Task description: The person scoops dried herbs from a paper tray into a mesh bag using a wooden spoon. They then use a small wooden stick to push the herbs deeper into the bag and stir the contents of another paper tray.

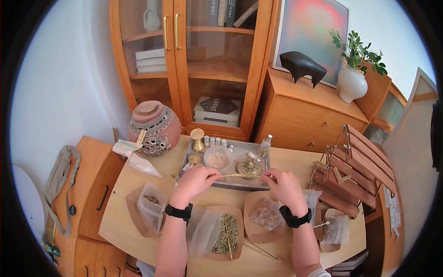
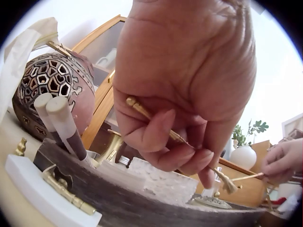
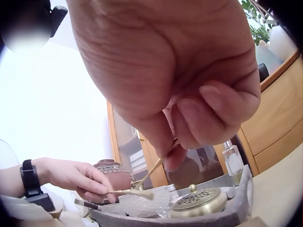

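Note:
My left hand pinches a slim brass-handled brush, its ball end showing by the palm and its pale tuft pointing right. Thumb and fingers of my right hand pinch a thin brass stick tool. Its far end meets the brush's tuft above the front of a grey tray. Beneath and beyond the hands, the tray bears a clear bowl of pale powder and a round brass incense burner with a pierced lid. Small vials and a brass cup stand at the back.
Paper trays hold bagged dried herbs and pinkish chunks along the front. Thin sticks lie between them. A pierced clay urn stands back left, a slatted wooden rack right. A glass bottle occupies the tray's corner.

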The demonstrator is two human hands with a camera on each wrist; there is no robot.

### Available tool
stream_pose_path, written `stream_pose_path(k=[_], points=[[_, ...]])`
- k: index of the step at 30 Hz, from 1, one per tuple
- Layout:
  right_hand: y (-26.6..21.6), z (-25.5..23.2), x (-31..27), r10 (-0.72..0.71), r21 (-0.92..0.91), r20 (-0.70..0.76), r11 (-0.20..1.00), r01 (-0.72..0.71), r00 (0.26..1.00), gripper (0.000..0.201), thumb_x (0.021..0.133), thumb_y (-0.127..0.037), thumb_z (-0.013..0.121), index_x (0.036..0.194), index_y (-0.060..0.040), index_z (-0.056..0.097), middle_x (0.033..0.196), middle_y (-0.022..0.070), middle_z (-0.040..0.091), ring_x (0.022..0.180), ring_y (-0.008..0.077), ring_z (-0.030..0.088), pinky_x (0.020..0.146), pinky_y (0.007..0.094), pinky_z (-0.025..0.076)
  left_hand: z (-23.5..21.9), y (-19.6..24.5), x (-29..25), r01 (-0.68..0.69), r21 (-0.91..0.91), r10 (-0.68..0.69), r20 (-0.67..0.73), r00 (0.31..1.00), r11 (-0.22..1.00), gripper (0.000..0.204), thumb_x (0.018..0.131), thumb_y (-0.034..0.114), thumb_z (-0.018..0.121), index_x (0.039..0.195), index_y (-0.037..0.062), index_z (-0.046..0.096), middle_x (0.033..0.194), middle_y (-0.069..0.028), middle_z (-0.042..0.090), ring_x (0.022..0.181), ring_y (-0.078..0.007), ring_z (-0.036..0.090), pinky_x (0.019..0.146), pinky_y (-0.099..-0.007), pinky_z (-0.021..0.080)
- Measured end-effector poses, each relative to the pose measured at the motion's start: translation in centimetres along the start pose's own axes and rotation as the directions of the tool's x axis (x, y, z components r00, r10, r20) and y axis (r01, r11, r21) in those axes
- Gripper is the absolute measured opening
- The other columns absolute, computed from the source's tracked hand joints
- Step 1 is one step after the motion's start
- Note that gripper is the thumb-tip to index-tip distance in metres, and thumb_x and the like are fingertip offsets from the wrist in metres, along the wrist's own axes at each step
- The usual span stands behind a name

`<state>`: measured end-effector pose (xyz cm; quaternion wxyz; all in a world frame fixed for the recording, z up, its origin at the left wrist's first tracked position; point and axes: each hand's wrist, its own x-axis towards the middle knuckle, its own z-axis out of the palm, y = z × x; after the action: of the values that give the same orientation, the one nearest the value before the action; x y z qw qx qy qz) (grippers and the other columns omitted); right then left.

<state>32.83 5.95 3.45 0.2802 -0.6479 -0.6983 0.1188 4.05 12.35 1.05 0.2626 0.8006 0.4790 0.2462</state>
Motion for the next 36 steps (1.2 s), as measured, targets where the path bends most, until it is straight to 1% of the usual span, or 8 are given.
stream_pose_path(k=[3,8,11,18,21,24,29,36], points=[[0.6,-0.5,0.0,0.020,-0.080,-0.001,0.997,-0.020,1.000,0.017,0.096,-0.027,0.070,0.098,-0.0118,0.077,0.080,0.0175,0.073,0.078,0.0388,0.072,0.069,0.0473,0.056,-0.2,-0.1,-0.1,0.000,-0.033,0.000,-0.008,1.000,0.999,0.018,0.095,0.025,0.068,0.102,0.0130,0.080,0.088,-0.0129,0.075,0.084,-0.0332,0.071,0.075,-0.0422,0.055],[-0.6,-1.3,0.0,0.023,0.018,-0.020,1.000,-0.023,1.000,0.018,0.096,-0.027,0.069,0.099,-0.0112,0.077,0.079,0.0181,0.073,0.077,0.0391,0.071,0.069,0.0469,0.056,-0.5,0.2,-0.1,0.021,-0.006,-0.021,0.003,1.000,1.000,0.018,0.095,0.024,0.068,0.102,0.0130,0.080,0.087,-0.0125,0.075,0.084,-0.0328,0.072,0.074,-0.0423,0.055],[0.3,-0.4,0.0,0.006,-0.001,0.042,1.000,-0.006,0.999,0.018,0.096,-0.027,0.070,0.099,-0.0113,0.078,0.079,0.0179,0.073,0.076,0.0388,0.071,0.069,0.0466,0.056,-0.3,0.1,-0.1,0.017,-0.001,-0.017,-0.005,1.000,1.000,0.018,0.095,0.024,0.068,0.102,0.0131,0.080,0.088,-0.0125,0.075,0.084,-0.0329,0.072,0.075,-0.0423,0.055],[0.1,-1.3,-0.1,0.029,-0.004,0.031,1.000,-0.029,0.999,0.017,0.094,-0.026,0.070,0.097,-0.0110,0.078,0.078,0.0171,0.073,0.075,0.0383,0.070,0.068,0.0464,0.055,0.0,-0.3,0.0,0.016,-0.011,-0.016,-0.006,1.000,1.000,0.019,0.094,0.025,0.069,0.103,0.0131,0.080,0.090,-0.0122,0.076,0.085,-0.0323,0.072,0.075,-0.0418,0.055],[0.7,-1.1,0.0,0.000,-0.027,0.025,1.000,0.001,1.000,0.017,0.094,-0.026,0.070,0.096,-0.0109,0.078,0.077,0.0168,0.073,0.075,0.0385,0.070,0.067,0.0463,0.055,-0.1,-0.7,0.1,0.009,-0.036,-0.008,0.024,1.000,0.999,0.019,0.095,0.026,0.069,0.103,0.0135,0.080,0.090,-0.0120,0.076,0.085,-0.0320,0.072,0.075,-0.0415,0.055],[1.0,-1.2,0.1,-0.002,-0.023,0.037,1.000,0.003,0.999,0.017,0.095,-0.026,0.070,0.097,-0.0108,0.078,0.079,0.0169,0.073,0.076,0.0384,0.070,0.068,0.0460,0.055,0.0,-0.7,0.0,-0.029,-0.036,0.029,0.006,1.000,0.999,0.019,0.095,0.026,0.069,0.104,0.0142,0.081,0.090,-0.0120,0.076,0.085,-0.0317,0.072,0.075,-0.0414,0.055],[1.1,-1.5,0.2,0.077,-0.005,0.106,0.997,-0.077,0.991,0.019,0.095,-0.027,0.070,0.099,-0.0100,0.078,0.082,0.0181,0.073,0.079,0.0392,0.070,0.071,0.0464,0.055,0.1,-0.9,0.1,0.008,-0.015,-0.007,0.026,1.000,1.000,0.019,0.095,0.026,0.068,0.103,0.0150,0.081,0.090,-0.0119,0.076,0.085,-0.0313,0.072,0.075,-0.0413,0.055],[1.4,-2.0,0.3,0.084,0.052,0.134,0.994,-0.092,0.987,0.021,0.095,-0.027,0.071,0.103,-0.0082,0.079,0.086,0.0184,0.075,0.083,0.0379,0.071,0.076,0.0439,0.055,-0.2,-1.0,0.0,-0.003,-0.033,0.005,0.044,0.999,0.999,0.019,0.095,0.026,0.068,0.103,0.0140,0.081,0.092,-0.0120,0.076,0.086,-0.0310,0.072,0.077,-0.0402,0.055]])
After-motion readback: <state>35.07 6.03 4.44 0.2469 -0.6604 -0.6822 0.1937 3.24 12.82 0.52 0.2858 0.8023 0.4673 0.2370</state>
